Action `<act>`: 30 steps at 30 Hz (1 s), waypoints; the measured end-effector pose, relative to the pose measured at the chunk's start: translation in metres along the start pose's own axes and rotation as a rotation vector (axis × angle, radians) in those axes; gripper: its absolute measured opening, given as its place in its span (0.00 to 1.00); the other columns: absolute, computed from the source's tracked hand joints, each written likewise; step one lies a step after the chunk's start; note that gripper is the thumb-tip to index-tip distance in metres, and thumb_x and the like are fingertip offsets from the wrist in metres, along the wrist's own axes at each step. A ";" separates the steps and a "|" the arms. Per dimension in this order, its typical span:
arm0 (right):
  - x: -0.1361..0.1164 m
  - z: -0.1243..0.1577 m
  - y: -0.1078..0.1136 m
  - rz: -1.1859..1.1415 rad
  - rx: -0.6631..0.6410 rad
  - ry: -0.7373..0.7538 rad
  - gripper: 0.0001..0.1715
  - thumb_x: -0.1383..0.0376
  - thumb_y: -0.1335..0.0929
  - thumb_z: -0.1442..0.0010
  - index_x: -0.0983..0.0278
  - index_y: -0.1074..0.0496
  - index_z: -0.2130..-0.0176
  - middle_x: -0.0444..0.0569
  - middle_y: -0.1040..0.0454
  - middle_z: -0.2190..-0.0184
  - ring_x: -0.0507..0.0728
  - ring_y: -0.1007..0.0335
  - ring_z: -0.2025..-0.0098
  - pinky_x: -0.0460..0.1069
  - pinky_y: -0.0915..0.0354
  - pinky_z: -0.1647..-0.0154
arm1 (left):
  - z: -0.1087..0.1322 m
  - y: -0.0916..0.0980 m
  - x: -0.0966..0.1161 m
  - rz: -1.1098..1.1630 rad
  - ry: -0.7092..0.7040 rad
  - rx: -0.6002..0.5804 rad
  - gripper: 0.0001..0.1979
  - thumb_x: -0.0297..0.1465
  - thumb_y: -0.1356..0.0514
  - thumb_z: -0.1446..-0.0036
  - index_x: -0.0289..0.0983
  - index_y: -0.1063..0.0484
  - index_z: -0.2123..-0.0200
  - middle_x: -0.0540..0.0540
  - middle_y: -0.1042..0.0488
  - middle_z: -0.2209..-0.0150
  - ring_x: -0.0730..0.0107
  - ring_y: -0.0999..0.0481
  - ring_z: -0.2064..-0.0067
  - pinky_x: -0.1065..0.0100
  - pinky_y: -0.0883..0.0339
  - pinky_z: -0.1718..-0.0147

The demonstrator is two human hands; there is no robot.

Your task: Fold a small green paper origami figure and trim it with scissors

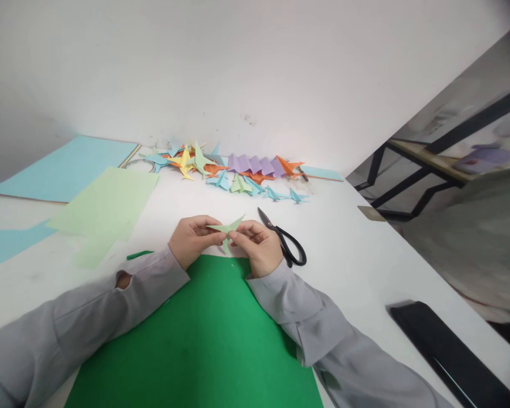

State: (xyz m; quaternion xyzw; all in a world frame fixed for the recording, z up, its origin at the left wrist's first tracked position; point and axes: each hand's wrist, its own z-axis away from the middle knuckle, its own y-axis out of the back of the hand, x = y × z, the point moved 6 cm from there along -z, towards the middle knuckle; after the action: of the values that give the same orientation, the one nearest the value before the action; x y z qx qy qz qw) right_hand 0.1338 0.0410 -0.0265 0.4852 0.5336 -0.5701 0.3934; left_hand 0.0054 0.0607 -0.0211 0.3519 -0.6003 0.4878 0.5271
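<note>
Above the far edge of a green sheet (199,340) on the white worktop (344,249), the left hand (195,241) and right hand (261,246) share a fingertip grip on a folded pale-green paper piece (226,228). Black-handled scissors (296,252) lie just right of the right hand. Far off, colourful folded paper figures (186,162) cluster beside a purple pleated strip (253,165). Light-green paper (106,204) overlaps a blue sheet (68,167) at left; a long black object (446,345) lies near right.

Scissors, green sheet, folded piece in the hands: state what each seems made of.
Folded piece: matte paper, going by thin edges and pointed folds. Green sheet: matte, probably paper or card, being flat and evenly coloured. Scissors: dark blades, likely metal from their slim taper; smooth black handles, perhaps plastic or coated metal.
</note>
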 end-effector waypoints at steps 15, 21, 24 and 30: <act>0.004 -0.001 0.000 -0.032 -0.034 -0.019 0.12 0.62 0.25 0.63 0.65 0.30 0.79 0.43 0.27 0.85 0.49 0.34 0.83 0.45 0.36 0.81 | -0.001 -0.002 0.001 0.041 -0.029 -0.026 0.12 0.29 0.32 0.66 0.33 0.31 0.76 0.53 0.30 0.81 0.76 0.30 0.77 0.71 0.35 0.73; 0.007 -0.001 0.001 -0.048 -0.050 -0.094 0.15 0.64 0.24 0.67 0.65 0.29 0.77 0.41 0.27 0.85 0.48 0.34 0.85 0.43 0.38 0.84 | 0.001 0.000 0.000 -0.008 0.018 -0.010 0.09 0.28 0.33 0.65 0.32 0.29 0.78 0.53 0.32 0.85 0.79 0.35 0.83 0.74 0.42 0.82; 0.009 -0.002 0.000 -0.057 -0.084 -0.125 0.16 0.65 0.24 0.68 0.66 0.28 0.76 0.41 0.27 0.84 0.48 0.33 0.85 0.42 0.37 0.84 | 0.002 0.000 0.000 0.008 0.039 0.009 0.08 0.27 0.33 0.66 0.32 0.28 0.79 0.53 0.32 0.87 0.80 0.36 0.84 0.75 0.43 0.84; 0.009 -0.002 -0.001 -0.088 -0.090 -0.120 0.15 0.65 0.24 0.67 0.65 0.29 0.76 0.41 0.27 0.85 0.48 0.33 0.85 0.42 0.36 0.83 | 0.003 -0.002 -0.003 0.105 0.107 0.006 0.09 0.28 0.32 0.66 0.32 0.27 0.78 0.50 0.27 0.82 0.73 0.30 0.80 0.69 0.34 0.78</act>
State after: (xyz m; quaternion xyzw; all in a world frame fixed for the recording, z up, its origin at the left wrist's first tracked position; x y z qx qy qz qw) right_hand 0.1311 0.0437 -0.0348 0.4080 0.5550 -0.5902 0.4209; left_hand 0.0066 0.0571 -0.0236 0.2949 -0.5874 0.5348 0.5310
